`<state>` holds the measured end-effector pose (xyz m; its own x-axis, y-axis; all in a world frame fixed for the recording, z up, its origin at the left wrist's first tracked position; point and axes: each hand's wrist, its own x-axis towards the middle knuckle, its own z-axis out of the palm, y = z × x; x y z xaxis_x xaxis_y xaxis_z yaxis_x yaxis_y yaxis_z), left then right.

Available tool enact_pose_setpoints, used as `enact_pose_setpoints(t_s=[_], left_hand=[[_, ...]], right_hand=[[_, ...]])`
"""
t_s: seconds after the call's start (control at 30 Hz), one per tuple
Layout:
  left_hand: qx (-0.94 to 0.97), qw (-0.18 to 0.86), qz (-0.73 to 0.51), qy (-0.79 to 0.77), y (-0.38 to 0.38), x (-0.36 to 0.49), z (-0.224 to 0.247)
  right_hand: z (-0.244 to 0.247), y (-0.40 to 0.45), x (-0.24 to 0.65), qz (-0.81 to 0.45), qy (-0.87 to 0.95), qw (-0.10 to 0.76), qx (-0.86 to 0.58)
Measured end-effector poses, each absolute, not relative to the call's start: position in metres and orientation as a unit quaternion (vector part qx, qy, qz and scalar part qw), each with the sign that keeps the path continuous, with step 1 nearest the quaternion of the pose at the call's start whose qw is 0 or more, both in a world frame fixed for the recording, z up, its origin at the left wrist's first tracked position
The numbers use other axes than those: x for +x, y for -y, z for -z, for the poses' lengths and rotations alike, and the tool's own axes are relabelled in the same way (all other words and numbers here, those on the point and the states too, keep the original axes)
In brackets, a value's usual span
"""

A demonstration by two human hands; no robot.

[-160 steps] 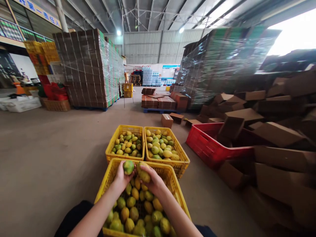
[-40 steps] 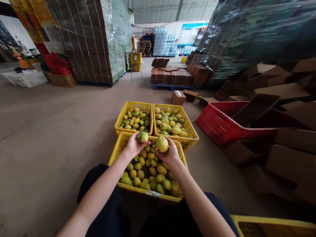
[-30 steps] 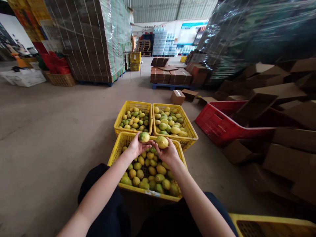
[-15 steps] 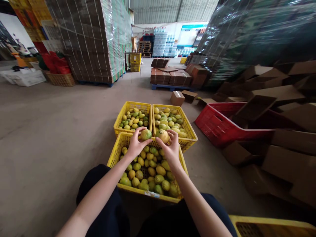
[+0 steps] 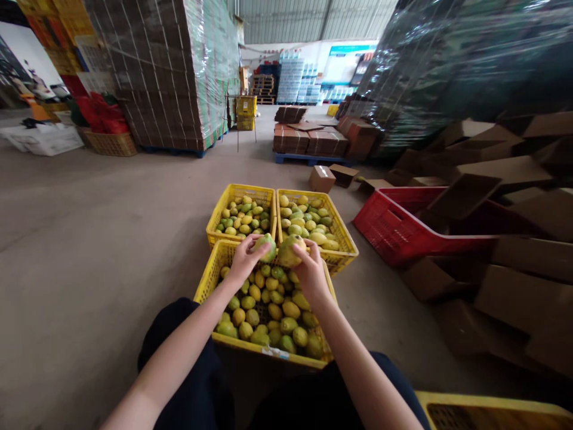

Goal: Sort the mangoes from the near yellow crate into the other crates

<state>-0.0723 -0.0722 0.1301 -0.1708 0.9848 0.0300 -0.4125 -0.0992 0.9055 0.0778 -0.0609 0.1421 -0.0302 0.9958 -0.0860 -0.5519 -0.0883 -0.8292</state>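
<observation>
Above the back rim of the near yellow crate [image 5: 207,276], my left hand [image 5: 245,258] holds a green lemon [image 5: 267,247]. My right hand [image 5: 310,266] grips a larger yellow-green lemon [image 5: 290,251] just beside it, with a small gap between the two fruits. Many yellow and green lemons [image 5: 290,309] lie in the near crate under my hands. Behind it stand two more yellow crates side by side, the back left crate [image 5: 216,214] and the back right crate [image 5: 347,232], both holding lemons.
A red crate [image 5: 380,222] with cardboard in it stands at the right, beside piled cardboard boxes [image 5: 523,292]. Another yellow crate [image 5: 492,401] shows at the bottom right. Wrapped pallet stacks [image 5: 152,77] and a small carton [image 5: 321,178] are farther back.
Both lemons have been turned in my fingers and now show different sides. My fingers have shifted around them, while the crates have stayed in place.
</observation>
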Motion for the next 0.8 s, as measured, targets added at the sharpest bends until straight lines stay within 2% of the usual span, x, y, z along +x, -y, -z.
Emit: enact_pose_setpoints(t_s=[0.13, 0.23, 0.4, 0.53, 0.8], left_hand=[[0.244, 0.681, -0.59, -0.359, 0.068, -0.073, -0.127], [0.188, 0.733, -0.575, -0.312, 0.067, -0.071, -0.127], [0.12, 0.751, -0.598, -0.252, 0.067, -0.067, -0.13], [0.07, 0.744, -0.603, -0.277, 0.065, -0.066, -0.132], [0.049, 0.761, -0.58, -0.286, 0.064, -0.071, -0.129]], right_hand=[[-0.144, 0.057, 0.082, -0.788, 0.165, 0.489, -0.336], [-0.142, 0.053, 0.081, -0.809, 0.106, 0.475, -0.329], [-0.138, 0.048, 0.078, -0.794, 0.081, 0.497, -0.339], [-0.136, 0.048, 0.079, -0.775, 0.092, 0.503, -0.372], [-0.142, 0.053, 0.081, -0.806, 0.099, 0.494, -0.311]])
